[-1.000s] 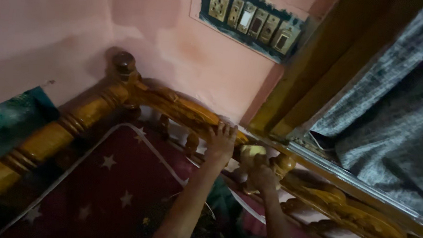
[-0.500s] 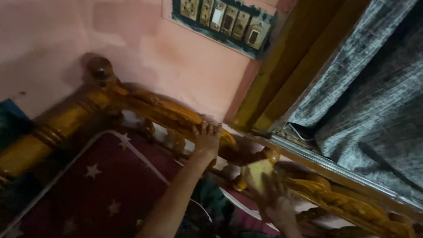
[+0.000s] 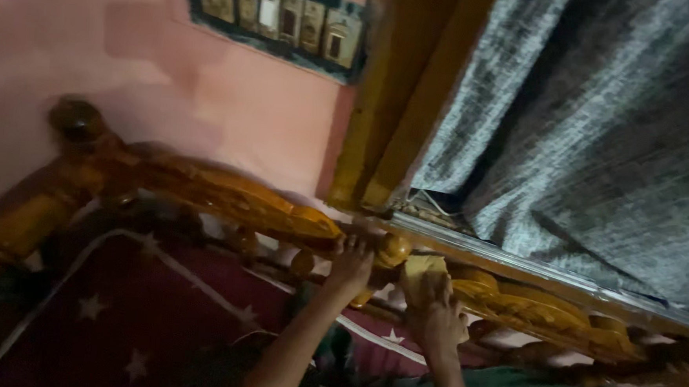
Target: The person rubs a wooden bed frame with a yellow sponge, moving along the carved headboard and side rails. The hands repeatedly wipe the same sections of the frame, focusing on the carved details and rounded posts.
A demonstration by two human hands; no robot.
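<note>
A carved wooden bed rail [image 3: 234, 199] with a glossy orange-brown finish runs across the view. My left hand [image 3: 350, 263] grips the rail from below, next to a round wooden knob [image 3: 393, 249]. My right hand [image 3: 436, 316] holds a small yellow cloth [image 3: 421, 270] pressed against the rail just right of that knob. Both forearms reach up from the bottom edge.
A maroon mattress with white stars [image 3: 118, 315] lies below the rail. A round corner post [image 3: 76, 120] stands at the left. A pink wall carries a switch panel [image 3: 279, 17]. A wooden door frame [image 3: 397, 94] and grey curtain [image 3: 591, 143] fill the right.
The view has swung to the right. My left hand has slid right along the rail to the knob. My right hand with the cloth has come up against the rail.
</note>
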